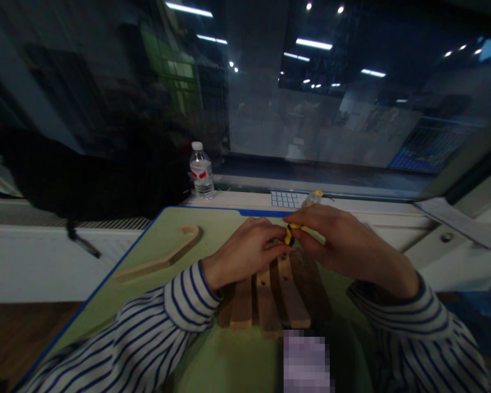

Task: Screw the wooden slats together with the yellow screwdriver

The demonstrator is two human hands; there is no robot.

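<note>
Over the far end of some wooden slats, my left hand and my right hand meet fingertip to fingertip. Between them is a small yellow-and-black tool, mostly covered by the fingers, so its exact kind does not show. My right thumb and fingers pinch it from above. The left fingers are closed against its other side. Below lie light wooden slats with small dark holes, resting side by side on a darker rounded wooden board. A hook-shaped wooden piece lies to the left of my left hand.
The green tabletop has a blue edge and stands against a windowsill. On the sill are a water bottle, a blue-and-white grid sheet and a clear, yellow-tipped item. A black bag lies left, papers right.
</note>
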